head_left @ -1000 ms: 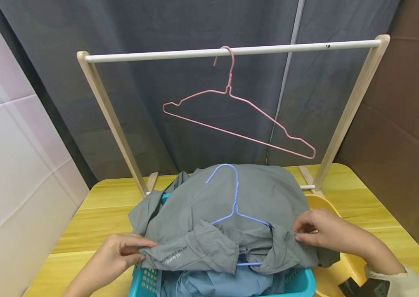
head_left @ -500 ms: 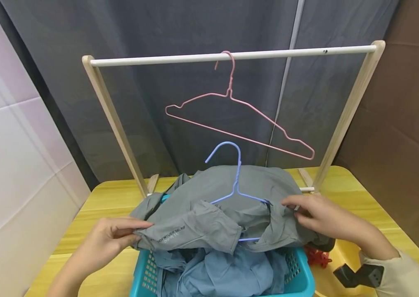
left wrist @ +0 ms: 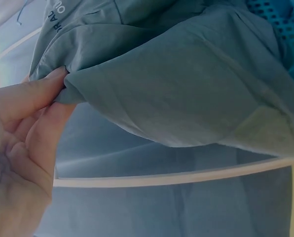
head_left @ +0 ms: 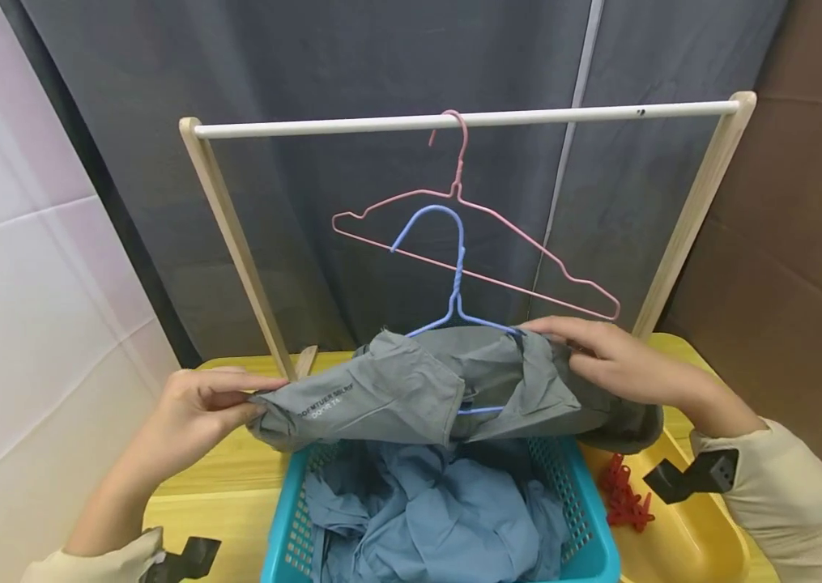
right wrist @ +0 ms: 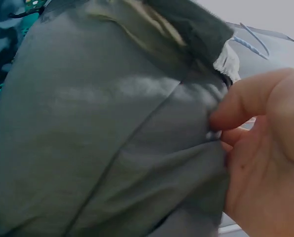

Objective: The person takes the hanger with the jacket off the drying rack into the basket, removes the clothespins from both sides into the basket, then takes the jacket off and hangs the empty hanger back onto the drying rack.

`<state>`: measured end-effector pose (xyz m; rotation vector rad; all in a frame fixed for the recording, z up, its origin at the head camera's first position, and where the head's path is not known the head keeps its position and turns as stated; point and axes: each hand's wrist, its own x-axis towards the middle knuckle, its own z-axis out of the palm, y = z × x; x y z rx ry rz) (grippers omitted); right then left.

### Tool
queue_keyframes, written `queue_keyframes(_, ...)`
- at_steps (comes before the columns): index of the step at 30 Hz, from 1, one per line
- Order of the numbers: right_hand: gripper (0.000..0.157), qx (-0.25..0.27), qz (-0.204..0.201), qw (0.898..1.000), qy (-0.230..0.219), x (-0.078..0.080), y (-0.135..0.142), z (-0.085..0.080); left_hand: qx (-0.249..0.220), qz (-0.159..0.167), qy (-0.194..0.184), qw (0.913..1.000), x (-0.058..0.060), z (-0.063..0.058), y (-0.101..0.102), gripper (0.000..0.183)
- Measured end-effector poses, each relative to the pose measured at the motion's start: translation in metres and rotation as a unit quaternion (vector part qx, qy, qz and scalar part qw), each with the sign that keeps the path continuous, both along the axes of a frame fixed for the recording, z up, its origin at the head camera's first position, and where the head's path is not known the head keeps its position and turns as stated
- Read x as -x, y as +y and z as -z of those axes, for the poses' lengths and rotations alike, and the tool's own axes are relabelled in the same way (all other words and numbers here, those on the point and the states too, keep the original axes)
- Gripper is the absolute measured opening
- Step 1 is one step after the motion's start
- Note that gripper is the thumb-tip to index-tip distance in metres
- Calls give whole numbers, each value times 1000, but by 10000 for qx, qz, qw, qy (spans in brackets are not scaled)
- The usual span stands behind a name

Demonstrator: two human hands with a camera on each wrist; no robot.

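Note:
A grey shirt [head_left: 381,389] with printed lettering is on a blue wire hanger [head_left: 458,279], whose hook stands upright above the collar. The left hand [head_left: 195,413] pinches the shirt's left shoulder between thumb and fingers; in the left wrist view the thumb presses the grey cloth [left wrist: 162,89]. At the other shoulder, the right hand [head_left: 615,360] pinches the fabric, with thumb and fingers on the cloth [right wrist: 112,123] in the right wrist view. The shirt is held up over a teal basket [head_left: 598,518], and its lower part is hidden behind the front.
Blue clothing [head_left: 440,510] lies in the basket. A pink hanger [head_left: 459,166] hangs from the rack's white bar [head_left: 338,125], behind the blue hook. To the right, a yellow tub [head_left: 702,534] holds red clips [head_left: 625,502]. Grey curtain [head_left: 308,219] stands behind.
Both hands have lifted the shirt and blue hanger up from the basket. The blue hook now overlaps the pink hanger in view. More of the blue clothing and the red clips shows.

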<state>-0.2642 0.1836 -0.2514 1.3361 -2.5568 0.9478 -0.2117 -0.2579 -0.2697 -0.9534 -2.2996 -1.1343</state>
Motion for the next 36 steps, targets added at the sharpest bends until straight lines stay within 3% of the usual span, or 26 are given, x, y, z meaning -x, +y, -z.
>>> queue_keyframes(3,49,126,-96,9991,-390,7,-2,-12,10,-33,202,9998,4,-9,-1,43)
queue_keyframes(7,34,212,-232,9984,-463,17,-5,-30,99,-118,515,9986,10,-22,-2,42)
queue_keyframes(12,22,143,-20,9996,-256,26,-13,-54,286,-293,754,9963,14,-37,-2,41)
queue_keyframes(15,22,-68,129,9998,-134,28,-20,-68,349,-348,810,9955,15,-44,-1,40)
queue_keyframes(19,27,-398,17,9991,172,30,-28,-84,348,-430,830,9950,16,-51,2,40)
queue_keyframes(23,35,-646,-98,9970,424,31,-32,-94,369,-556,752,9949,17,-57,5,39)
queue_keyframes(28,35,-604,-119,9980,149,34,-40,-100,446,-727,679,9940,20,-63,8,40)
queue_keyframes(31,30,-626,-149,9979,91,35,-45,-103,417,-622,787,9941,22,-67,11,40)
queue_keyframes(36,20,-759,-163,9964,353,33,-51,-111,397,-387,988,9936,24,-72,13,39)
